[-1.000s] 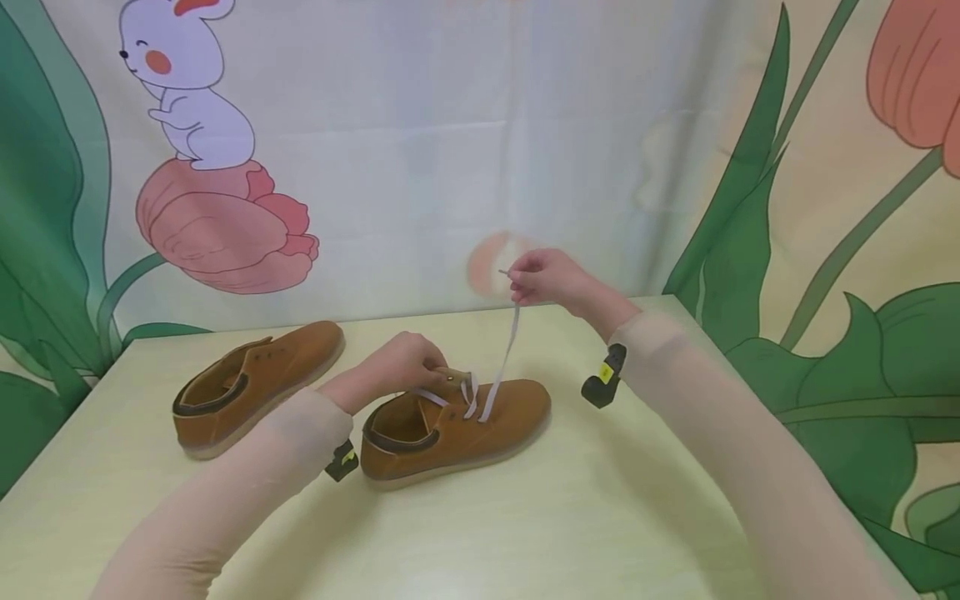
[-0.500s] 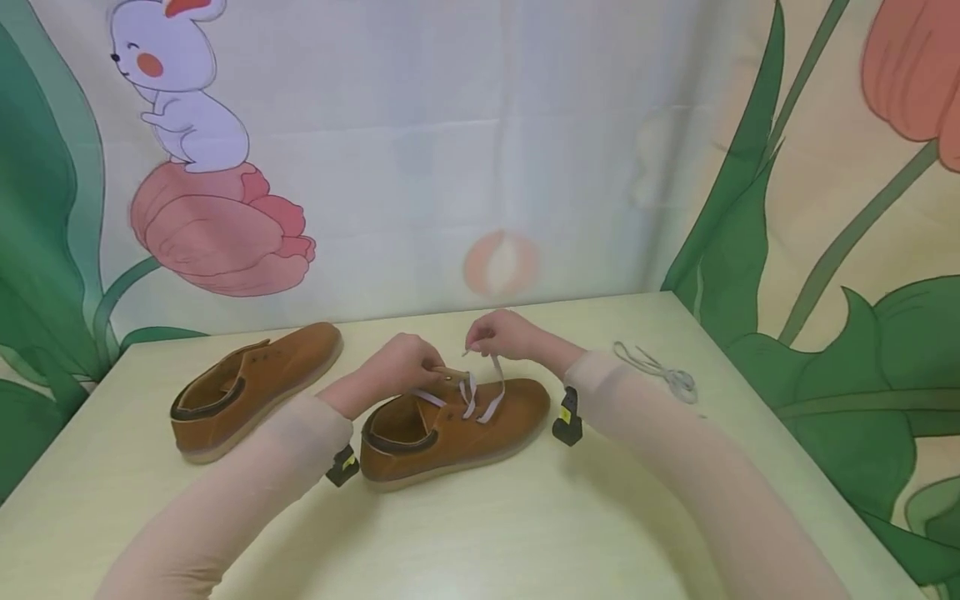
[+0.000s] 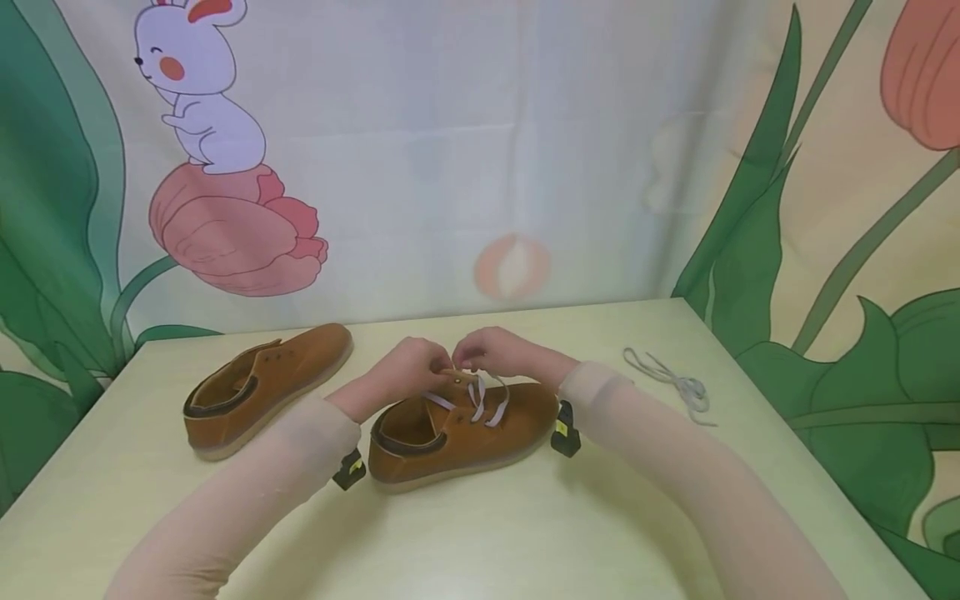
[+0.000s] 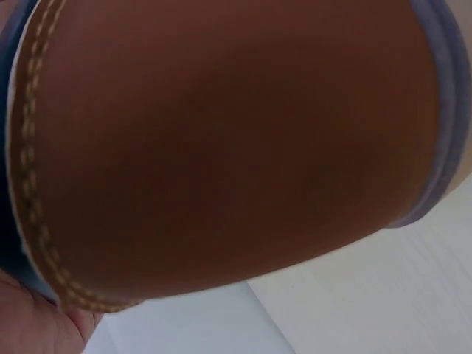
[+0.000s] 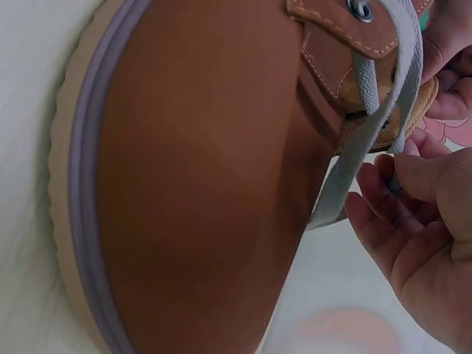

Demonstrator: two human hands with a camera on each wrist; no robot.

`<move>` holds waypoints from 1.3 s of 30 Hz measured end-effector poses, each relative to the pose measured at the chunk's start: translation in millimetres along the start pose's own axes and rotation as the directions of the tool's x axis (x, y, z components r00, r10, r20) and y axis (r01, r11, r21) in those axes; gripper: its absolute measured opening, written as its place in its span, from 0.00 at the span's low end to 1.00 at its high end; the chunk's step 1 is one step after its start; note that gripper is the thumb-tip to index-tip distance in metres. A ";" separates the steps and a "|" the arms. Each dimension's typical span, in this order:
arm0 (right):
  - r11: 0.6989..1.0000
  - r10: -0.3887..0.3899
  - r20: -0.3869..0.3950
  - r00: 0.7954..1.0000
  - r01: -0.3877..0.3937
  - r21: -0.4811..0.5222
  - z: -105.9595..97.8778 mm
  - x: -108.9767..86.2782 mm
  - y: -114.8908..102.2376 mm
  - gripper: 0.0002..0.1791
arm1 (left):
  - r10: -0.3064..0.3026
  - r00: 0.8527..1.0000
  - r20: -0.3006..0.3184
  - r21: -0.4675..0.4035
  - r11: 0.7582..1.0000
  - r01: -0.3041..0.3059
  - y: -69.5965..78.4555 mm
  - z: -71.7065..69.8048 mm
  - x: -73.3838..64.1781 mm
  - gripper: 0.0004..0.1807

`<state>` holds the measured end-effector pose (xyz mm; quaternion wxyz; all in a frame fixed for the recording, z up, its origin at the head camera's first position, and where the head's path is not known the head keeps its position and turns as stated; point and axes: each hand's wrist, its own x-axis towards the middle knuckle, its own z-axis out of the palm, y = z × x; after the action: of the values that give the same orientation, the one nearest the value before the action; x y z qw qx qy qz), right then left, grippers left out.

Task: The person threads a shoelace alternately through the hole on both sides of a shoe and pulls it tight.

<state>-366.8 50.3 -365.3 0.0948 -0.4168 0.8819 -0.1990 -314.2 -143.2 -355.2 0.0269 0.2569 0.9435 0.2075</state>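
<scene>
A brown lace-up shoe (image 3: pixel 480 442) stands on the table, toe to the right, with a pale flat shoelace (image 3: pixel 495 414) through some of its eyelets. My left hand (image 3: pixel 405 367) pinches the raised eyelet flap at the shoe's far side. Close beside it, my right hand (image 3: pixel 498 352) holds the lace near its end. In the right wrist view the right hand (image 5: pixel 420 214) pinches the lace by the tan tongue (image 5: pixel 361 96); the tip is hidden by fingers. The shoe's side (image 4: pixel 236 147) fills most of the left wrist view, with part of my left hand (image 4: pixel 33 321) at the lower left.
A second brown shoe (image 3: pixel 300 354), without a lace, lies at the left back of the table (image 3: pixel 480 542). A loose bundled shoelace (image 3: pixel 690 390) lies at the right. Behind the table hangs a printed cloth (image 3: pixel 420 192).
My right hand has come down and left with the lace, from high above the toe to beside my left hand. The left hand keeps its hold on the flap.
</scene>
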 end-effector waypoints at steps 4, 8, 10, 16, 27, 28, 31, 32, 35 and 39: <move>0.997 -0.054 -0.017 0.998 0.053 -0.059 0.6 1.8 -1.4 0.12 | -0.026 1.000 0.002 0.014 1.000 0.026 0.4 -2.6 -2.4 0.07; 0.991 -0.088 -0.023 0.996 0.085 -0.101 -0.4 5.3 -1.9 0.12 | -0.034 0.999 0.007 0.008 0.999 0.034 -0.2 -5.8 -2.2 0.09; 0.989 -0.100 -0.026 0.995 0.096 -0.112 -1.4 6.4 -2.6 0.12 | -0.024 1.000 0.009 0.012 1.000 0.024 0.2 -7.1 -1.5 0.09; 0.987 -0.124 -0.018 0.992 0.122 -0.104 -4.1 6.6 -8.4 0.11 | -0.025 0.999 0.033 0.016 1.000 0.025 2.5 -10.8 -2.2 0.11; 0.999 0.006 0.089 0.996 -0.009 0.033 -4.6 3.2 -13.2 0.15 | -0.080 0.996 0.031 0.043 0.996 0.079 -2.7 -11.7 -6.7 0.19; 0.998 0.009 0.092 0.996 -0.014 0.055 -4.3 1.8 -13.5 0.14 | -0.085 0.996 0.029 0.042 0.996 0.083 -3.6 -11.4 -7.1 0.20; 0.998 -0.013 0.067 0.998 0.009 0.065 -0.3 -1.6 -13.6 0.09 | -0.087 0.996 0.032 0.015 0.996 0.087 -6.1 -9.9 -7.5 0.21; 0.998 -0.019 0.056 0.998 0.015 0.068 1.6 -2.5 -13.7 0.06 | -0.083 0.996 0.039 0.001 0.997 0.083 -6.5 -9.5 -7.7 0.21; 0.998 -0.042 0.003 0.999 0.042 0.048 8.8 -3.9 -13.1 0.05 | -0.070 0.996 0.064 -0.038 0.997 0.072 -6.4 -8.4 -7.8 0.21; 0.998 -0.055 -0.046 0.997 0.056 0.014 16.1 -6.0 -8.9 0.09 | -0.049 0.993 0.104 -0.055 0.997 0.055 -5.1 -8.9 -8.3 0.21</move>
<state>-351.4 45.5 -376.0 0.0724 -0.4358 0.8703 -0.2179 -310.8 -154.7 -349.6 0.0883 0.2417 0.9409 0.2202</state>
